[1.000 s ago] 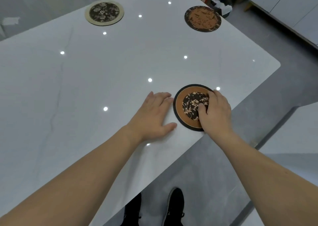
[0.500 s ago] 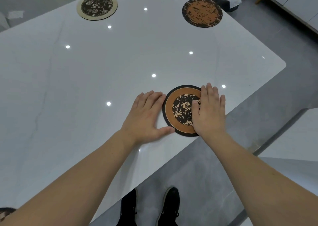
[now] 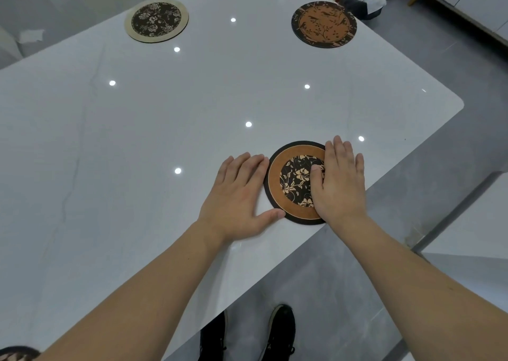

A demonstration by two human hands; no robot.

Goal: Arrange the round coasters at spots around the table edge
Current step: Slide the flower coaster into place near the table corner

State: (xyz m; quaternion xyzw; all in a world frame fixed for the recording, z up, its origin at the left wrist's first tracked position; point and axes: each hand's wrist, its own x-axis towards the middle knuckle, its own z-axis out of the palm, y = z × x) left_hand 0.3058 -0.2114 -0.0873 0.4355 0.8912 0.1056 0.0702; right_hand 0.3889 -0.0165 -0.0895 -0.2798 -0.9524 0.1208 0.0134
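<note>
A round coaster point(image 3: 288, 184) with a black rim, orange ring and dark floral centre lies near the table's near right edge. My right hand point(image 3: 339, 182) rests flat on its right half, fingers spread, hiding that side. My left hand point(image 3: 239, 195) lies flat on the white table point(image 3: 137, 140) just left of the coaster, thumb tip touching its lower rim. A beige-rimmed floral coaster point(image 3: 156, 19) sits at the far left edge. An orange coaster with a dark rim point(image 3: 323, 24) sits at the far right.
The table's rounded corner point(image 3: 456, 102) is to the right, with grey floor beyond. A dark bin with white paper point(image 3: 364, 3) stands past the far edge. My black shoes point(image 3: 275, 333) show below the near edge. Part of another patterned disc point(image 3: 13, 354) peeks in at bottom left.
My right hand has flattened from curled fingers onto the coaster. The coaster has slid a little left toward my left hand, which stayed beside it. The view shifted slightly.
</note>
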